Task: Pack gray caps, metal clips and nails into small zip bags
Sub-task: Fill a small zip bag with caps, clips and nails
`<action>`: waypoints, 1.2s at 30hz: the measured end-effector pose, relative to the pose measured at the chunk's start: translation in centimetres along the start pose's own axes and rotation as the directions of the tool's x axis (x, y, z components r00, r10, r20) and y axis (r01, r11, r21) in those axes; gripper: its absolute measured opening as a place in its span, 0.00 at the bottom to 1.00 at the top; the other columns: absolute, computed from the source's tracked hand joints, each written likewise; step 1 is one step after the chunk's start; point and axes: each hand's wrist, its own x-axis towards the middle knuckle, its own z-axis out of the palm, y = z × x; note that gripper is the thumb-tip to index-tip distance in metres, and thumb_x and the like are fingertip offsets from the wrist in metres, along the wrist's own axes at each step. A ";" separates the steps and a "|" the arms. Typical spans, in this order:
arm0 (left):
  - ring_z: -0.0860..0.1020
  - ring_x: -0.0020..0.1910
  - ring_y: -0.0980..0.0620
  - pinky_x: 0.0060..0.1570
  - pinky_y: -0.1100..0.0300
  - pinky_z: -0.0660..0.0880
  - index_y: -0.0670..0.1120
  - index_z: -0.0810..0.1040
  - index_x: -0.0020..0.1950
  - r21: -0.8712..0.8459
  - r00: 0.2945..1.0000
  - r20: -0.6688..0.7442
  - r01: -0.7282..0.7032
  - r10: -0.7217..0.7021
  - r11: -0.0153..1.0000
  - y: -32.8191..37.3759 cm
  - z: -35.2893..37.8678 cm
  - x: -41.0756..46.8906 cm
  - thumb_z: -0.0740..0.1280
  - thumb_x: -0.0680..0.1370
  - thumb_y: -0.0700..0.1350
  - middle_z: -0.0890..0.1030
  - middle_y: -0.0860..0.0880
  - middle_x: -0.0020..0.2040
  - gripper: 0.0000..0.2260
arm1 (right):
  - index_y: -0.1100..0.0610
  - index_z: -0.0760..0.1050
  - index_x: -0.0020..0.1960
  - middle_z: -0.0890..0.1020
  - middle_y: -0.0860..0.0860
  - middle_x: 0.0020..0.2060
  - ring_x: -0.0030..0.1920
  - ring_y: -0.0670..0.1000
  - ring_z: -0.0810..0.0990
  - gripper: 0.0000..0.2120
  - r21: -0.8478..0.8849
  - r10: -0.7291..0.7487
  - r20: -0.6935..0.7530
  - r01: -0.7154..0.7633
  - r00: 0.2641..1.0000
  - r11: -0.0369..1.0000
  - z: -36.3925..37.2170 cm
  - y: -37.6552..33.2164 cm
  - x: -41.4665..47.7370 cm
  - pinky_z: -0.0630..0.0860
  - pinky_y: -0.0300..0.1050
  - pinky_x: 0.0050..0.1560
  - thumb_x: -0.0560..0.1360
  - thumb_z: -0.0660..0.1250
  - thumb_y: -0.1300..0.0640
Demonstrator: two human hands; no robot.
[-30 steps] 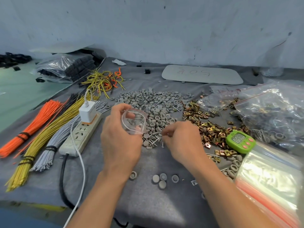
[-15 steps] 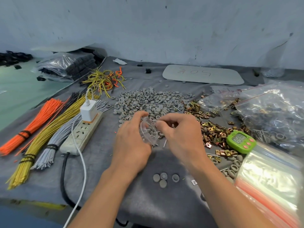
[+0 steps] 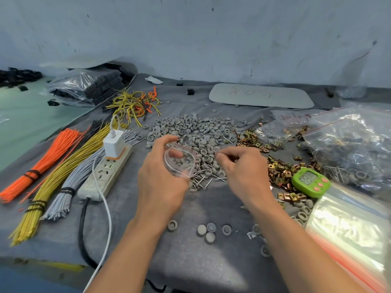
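Note:
My left hand [image 3: 160, 180] holds a small clear zip bag [image 3: 179, 161] with its mouth spread open, above the near edge of a pile of gray caps [image 3: 196, 132]. My right hand [image 3: 243, 172] hovers just right of the bag, fingers curled with thumb and fingertips pinched together; what they pinch is too small to see. Loose nails [image 3: 203, 180] lie between the two hands. Gold metal clips [image 3: 281, 172] are scattered right of my right hand. A few gray caps [image 3: 208, 231] sit near the front edge.
A power strip [image 3: 105, 172] with a white charger and cable lies left. Orange, yellow and gray wire bundles [image 3: 48, 172] lie further left. A green timer [image 3: 310, 181], filled bags [image 3: 355, 144] and a stack of empty zip bags [image 3: 351, 233] crowd the right.
The hands were together at the bag half a second ago; my right hand has drawn away to the right, and the bag's mouth now faces me, held open.

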 end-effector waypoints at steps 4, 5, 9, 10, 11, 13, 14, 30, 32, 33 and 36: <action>0.77 0.50 0.68 0.46 0.79 0.67 0.69 0.70 0.62 0.001 0.998 0.012 -0.069 0.069 0.998 0.1 0.1 -0.2 0.80 0.68 0.43 0.82 0.62 0.48 0.33 | 0.46 0.87 0.41 0.85 0.41 0.33 0.29 0.39 0.77 0.07 0.231 0.046 -0.018 -0.040 0.999 0.972 0.4 -1.0 -0.5 0.73 0.33 0.31 0.78 0.73 0.51; 0.78 0.51 0.68 0.47 0.79 0.67 0.68 0.70 0.63 -0.019 0.996 0.003 -0.086 0.086 0.996 0.3 0.2 -0.2 0.80 0.68 0.42 0.82 0.62 0.48 0.32 | 0.47 0.87 0.43 0.86 0.44 0.35 0.32 0.39 0.78 0.08 0.322 0.117 0.011 -0.114 0.993 0.940 0.5 -1.2 -0.7 0.77 0.36 0.37 0.78 0.71 0.51; 0.81 0.54 0.65 0.50 0.76 0.71 0.65 0.72 0.65 -0.185 0.985 -0.018 -0.170 0.169 0.968 0.9 -0.1 -0.3 0.81 0.69 0.44 0.83 0.63 0.51 0.31 | 0.55 0.86 0.55 0.87 0.55 0.53 0.58 0.57 0.84 0.11 0.406 0.336 0.370 -0.477 0.866 0.780 1.2 -1.2 -1.9 0.82 0.56 0.61 0.80 0.66 0.64; 0.82 0.54 0.63 0.50 0.73 0.74 0.65 0.72 0.66 -0.230 0.983 -0.007 -0.182 0.186 0.956 1.1 0.0 -0.4 0.81 0.70 0.44 0.83 0.63 0.52 0.31 | 0.58 0.84 0.59 0.85 0.59 0.57 0.62 0.59 0.82 0.16 0.432 0.322 0.471 -0.533 0.821 0.727 1.2 -1.3 -2.2 0.81 0.57 0.63 0.78 0.63 0.70; 0.82 0.53 0.62 0.50 0.71 0.76 0.65 0.72 0.67 -0.267 0.980 0.006 -0.191 0.200 0.945 1.3 0.0 -0.4 0.82 0.70 0.45 0.83 0.63 0.53 0.32 | 0.60 0.83 0.61 0.84 0.62 0.59 0.63 0.61 0.81 0.20 0.473 0.287 0.550 -0.576 0.784 0.667 1.1 -1.5 -2.4 0.81 0.57 0.64 0.76 0.61 0.75; 0.83 0.53 0.62 0.49 0.70 0.76 0.66 0.72 0.69 -0.291 0.971 0.036 -0.216 0.236 0.932 1.7 0.3 -0.7 0.82 0.69 0.46 0.83 0.62 0.54 0.34 | 0.61 0.83 0.59 0.85 0.61 0.57 0.61 0.61 0.83 0.22 0.560 0.250 0.564 -0.587 0.787 0.585 0.7 -1.7 -2.6 0.81 0.56 0.62 0.75 0.59 0.77; 0.82 0.53 0.63 0.49 0.73 0.74 0.67 0.71 0.70 -0.262 0.965 0.050 -0.236 0.258 0.936 1.8 0.4 -0.8 0.81 0.69 0.48 0.83 0.63 0.54 0.34 | 0.59 0.84 0.56 0.87 0.58 0.54 0.58 0.58 0.85 0.20 0.587 0.274 0.475 -0.533 0.836 0.610 0.3 -1.7 -2.6 0.82 0.56 0.61 0.75 0.61 0.76; 0.79 0.56 0.68 0.54 0.73 0.72 0.75 0.55 0.76 -0.064 0.781 0.607 -0.136 0.147 0.989 1.5 3.1 -1.4 0.77 0.66 0.40 0.76 0.67 0.64 0.51 | 0.51 0.81 0.46 0.85 0.54 0.43 0.46 0.58 0.83 0.09 -0.569 0.041 0.395 0.210 0.918 0.795 -0.5 0.4 -2.5 0.79 0.49 0.46 0.80 0.64 0.52; 0.75 0.64 0.68 0.59 0.73 0.71 0.75 0.57 0.76 -0.100 0.721 0.676 -0.114 0.152 0.988 0.8 1.5 -0.5 0.79 0.61 0.43 0.72 0.67 0.70 0.53 | 0.50 0.82 0.54 0.86 0.53 0.46 0.49 0.58 0.84 0.07 -0.585 0.087 0.385 0.170 0.919 0.793 -0.4 0.7 -2.6 0.80 0.49 0.49 0.78 0.68 0.52; 0.73 0.68 0.68 0.63 0.73 0.69 0.74 0.61 0.75 -0.157 0.737 0.658 -0.068 0.156 0.985 0.4 0.6 0.1 0.79 0.60 0.43 0.73 0.67 0.71 0.52 | 0.47 0.83 0.55 0.86 0.53 0.46 0.48 0.57 0.84 0.08 -0.583 0.095 0.386 0.163 0.917 0.796 -0.4 0.9 -2.7 0.81 0.50 0.50 0.77 0.70 0.52; 0.81 0.59 0.62 0.60 0.62 0.78 0.62 0.80 0.65 -0.334 0.925 0.366 0.228 -0.097 0.914 -1.1 -1.7 0.9 0.78 0.70 0.35 0.85 0.58 0.57 0.31 | 0.45 0.84 0.50 0.86 0.51 0.41 0.45 0.55 0.84 0.06 -0.552 0.079 0.396 0.168 0.915 0.816 -0.6 1.1 -2.7 0.82 0.49 0.49 0.75 0.70 0.53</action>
